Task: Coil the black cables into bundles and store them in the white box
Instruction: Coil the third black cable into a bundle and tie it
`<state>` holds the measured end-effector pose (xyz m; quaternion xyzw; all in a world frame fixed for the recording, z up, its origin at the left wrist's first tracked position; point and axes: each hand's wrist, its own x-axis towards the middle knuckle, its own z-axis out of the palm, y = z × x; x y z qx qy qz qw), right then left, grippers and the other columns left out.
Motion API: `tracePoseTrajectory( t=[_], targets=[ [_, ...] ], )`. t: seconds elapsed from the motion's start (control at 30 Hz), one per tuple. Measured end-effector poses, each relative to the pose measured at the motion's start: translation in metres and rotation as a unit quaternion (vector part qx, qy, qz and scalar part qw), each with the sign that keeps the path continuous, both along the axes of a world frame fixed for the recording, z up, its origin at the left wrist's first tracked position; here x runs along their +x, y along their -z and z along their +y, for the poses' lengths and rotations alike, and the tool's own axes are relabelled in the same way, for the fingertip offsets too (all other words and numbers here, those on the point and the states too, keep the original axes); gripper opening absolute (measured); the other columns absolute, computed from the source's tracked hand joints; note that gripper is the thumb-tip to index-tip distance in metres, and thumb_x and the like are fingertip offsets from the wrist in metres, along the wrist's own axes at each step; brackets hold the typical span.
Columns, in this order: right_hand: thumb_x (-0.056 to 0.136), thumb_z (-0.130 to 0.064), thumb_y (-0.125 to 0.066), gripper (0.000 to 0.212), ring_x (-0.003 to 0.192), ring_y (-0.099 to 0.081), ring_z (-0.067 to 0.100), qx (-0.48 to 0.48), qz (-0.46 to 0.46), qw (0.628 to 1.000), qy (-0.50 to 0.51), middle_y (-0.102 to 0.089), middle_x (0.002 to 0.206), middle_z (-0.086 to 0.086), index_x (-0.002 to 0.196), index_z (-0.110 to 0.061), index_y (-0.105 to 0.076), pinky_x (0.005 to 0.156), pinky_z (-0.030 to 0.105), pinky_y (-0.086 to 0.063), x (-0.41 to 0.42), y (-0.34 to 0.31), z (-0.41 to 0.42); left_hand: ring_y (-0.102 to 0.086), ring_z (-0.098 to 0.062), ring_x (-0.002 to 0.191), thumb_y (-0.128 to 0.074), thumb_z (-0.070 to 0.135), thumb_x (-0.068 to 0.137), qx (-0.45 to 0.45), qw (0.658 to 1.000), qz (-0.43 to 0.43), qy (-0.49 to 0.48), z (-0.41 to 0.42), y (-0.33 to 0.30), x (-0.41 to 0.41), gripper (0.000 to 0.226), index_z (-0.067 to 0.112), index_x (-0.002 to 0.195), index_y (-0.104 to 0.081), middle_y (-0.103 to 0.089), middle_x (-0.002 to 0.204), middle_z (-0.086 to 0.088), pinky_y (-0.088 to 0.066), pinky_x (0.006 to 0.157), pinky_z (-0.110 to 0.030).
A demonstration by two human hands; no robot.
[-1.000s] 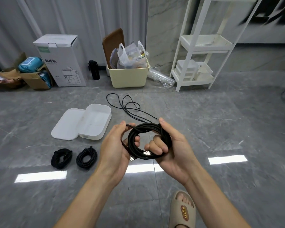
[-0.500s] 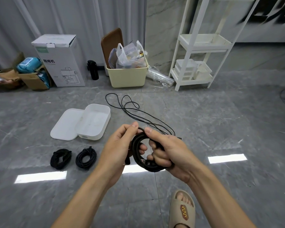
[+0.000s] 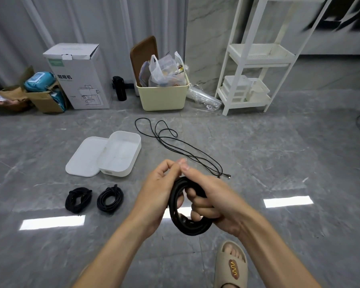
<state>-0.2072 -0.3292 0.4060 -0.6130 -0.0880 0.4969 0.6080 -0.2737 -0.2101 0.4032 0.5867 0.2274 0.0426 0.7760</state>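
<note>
A coil of black cable [image 3: 192, 226] is held in front of me over the floor. My right hand [image 3: 214, 200] grips it with fingers curled through the loop. My left hand [image 3: 158, 190] holds its left side, and both thumbs meet at the coil's top. Two finished black bundles, one on the left [image 3: 78, 200] and one on the right [image 3: 110, 198], lie on the floor left of my hands. The open white box [image 3: 121, 154] sits behind them with its lid [image 3: 83, 157] beside it. A loose thin black cable [image 3: 175, 142] sprawls on the floor beyond my hands.
Along the far wall stand a white appliance carton [image 3: 79, 75], a brown cardboard box [image 3: 44, 96], a black bottle [image 3: 119, 88], a cream bin [image 3: 161, 94] with bags and a white shelf rack [image 3: 256, 59]. My sandalled foot [image 3: 232, 265] is at the bottom.
The coil has turned from lying flat between my hands to more edge-on and lower. My thumbs have come together at its top. The loose cable's end now lies free on the floor.
</note>
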Motion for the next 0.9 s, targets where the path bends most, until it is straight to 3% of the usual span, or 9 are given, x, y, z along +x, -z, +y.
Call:
tracePoseTrajectory(
  t=[0.13, 0.23, 0.37, 0.47, 0.57, 0.63, 0.7, 0.83, 0.9],
  targets=[
    [0.088, -0.056, -0.062, 0.053, 0.033, -0.018, 0.008, 0.030, -0.014, 0.997, 0.070, -0.036, 0.040, -0.007, 0.050, -0.023, -0.046, 0.040, 0.021, -0.031, -0.003, 0.001, 0.004, -0.050, -0.012, 0.046, -0.054, 0.037, 0.099, -0.039, 0.999, 0.006, -0.011, 0.003, 0.000, -0.002, 0.027, 0.015, 0.084, -0.062, -0.061, 0.066, -0.006, -0.042, 0.043, -0.018],
    [0.083, -0.056, -0.066, 0.052, 0.033, -0.018, 0.009, 0.032, -0.025, 0.992, 0.116, -0.025, 0.041, -0.006, 0.049, -0.023, -0.045, 0.039, 0.021, -0.031, -0.003, 0.001, 0.005, -0.062, -0.014, 0.057, -0.054, 0.028, 0.100, -0.064, 0.997, 0.012, -0.030, 0.009, 0.003, -0.002, 0.021, 0.010, 0.102, -0.064, -0.063, 0.081, -0.008, -0.050, 0.052, -0.020],
    [0.087, -0.051, -0.066, 0.051, 0.034, -0.018, 0.010, 0.035, -0.041, 0.985, 0.162, -0.021, 0.043, -0.006, 0.050, -0.022, -0.046, 0.038, 0.022, -0.030, -0.002, 0.002, 0.006, -0.068, -0.008, 0.092, -0.055, 0.029, 0.100, 0.065, 0.996, 0.029, -0.053, 0.013, 0.012, -0.002, 0.021, 0.017, 0.106, -0.070, -0.073, 0.101, 0.002, -0.054, 0.074, -0.020],
    [0.088, -0.050, -0.066, 0.049, 0.034, -0.018, 0.010, 0.034, -0.046, 0.981, 0.186, -0.021, 0.043, -0.005, 0.056, -0.019, -0.046, 0.038, 0.022, -0.030, -0.001, 0.003, 0.006, -0.061, 0.007, 0.107, -0.045, 0.054, 0.099, 0.162, 0.986, 0.016, -0.030, 0.012, 0.011, -0.005, 0.036, 0.034, 0.109, -0.073, -0.070, 0.113, 0.019, -0.046, 0.093, -0.022],
    [0.089, -0.048, -0.065, 0.046, 0.036, -0.020, 0.010, 0.045, -0.049, 0.977, 0.204, -0.024, 0.046, -0.005, 0.058, -0.019, -0.046, 0.038, 0.022, -0.030, 0.000, 0.004, 0.006, -0.054, 0.014, 0.112, -0.037, 0.080, 0.082, 0.167, 0.984, -0.008, 0.065, 0.011, 0.004, -0.009, 0.057, 0.045, 0.114, -0.070, -0.065, 0.119, 0.027, -0.039, 0.094, -0.011],
    [0.090, -0.047, -0.064, 0.047, 0.037, -0.023, 0.010, 0.054, -0.053, 0.976, 0.206, -0.028, 0.044, -0.004, 0.057, -0.020, -0.045, 0.038, 0.021, -0.031, 0.001, 0.005, 0.006, -0.058, 0.008, 0.109, -0.051, 0.072, 0.072, 0.172, 0.978, -0.013, 0.116, 0.007, 0.002, -0.010, 0.045, 0.049, 0.107, -0.069, -0.066, 0.114, 0.022, -0.041, 0.087, -0.005],
    [0.090, -0.049, -0.063, 0.051, 0.035, -0.026, 0.010, 0.052, -0.058, 0.977, 0.200, -0.031, 0.041, -0.004, 0.053, -0.020, -0.045, 0.037, 0.020, -0.031, 0.001, 0.005, 0.005, -0.064, -0.003, 0.103, -0.066, 0.052, 0.070, 0.189, 0.974, -0.004, 0.128, 0.003, 0.003, -0.009, 0.028, 0.046, 0.096, -0.070, -0.069, 0.108, 0.010, -0.048, 0.089, -0.016],
    [0.077, -0.059, -0.066, 0.052, 0.031, -0.024, 0.010, 0.064, -0.062, 0.979, 0.184, -0.025, 0.038, -0.004, 0.057, -0.017, -0.044, 0.039, 0.021, -0.033, 0.002, 0.006, 0.005, -0.067, -0.015, 0.099, -0.062, 0.025, 0.071, 0.180, 0.977, 0.014, 0.117, 0.003, 0.007, -0.009, 0.021, 0.027, 0.089, -0.073, -0.075, 0.091, 0.000, -0.050, 0.091, -0.024],
    [0.072, -0.061, -0.068, 0.052, 0.030, -0.025, 0.010, 0.074, -0.058, 0.979, 0.183, -0.025, 0.038, -0.004, 0.055, -0.018, -0.043, 0.039, 0.021, -0.034, 0.003, 0.007, 0.005, -0.069, -0.017, 0.088, -0.060, 0.017, 0.076, 0.146, 0.982, 0.006, 0.122, 0.004, 0.006, -0.009, 0.019, 0.020, 0.091, -0.071, -0.075, 0.080, -0.004, -0.051, 0.085, -0.021]
  ],
)
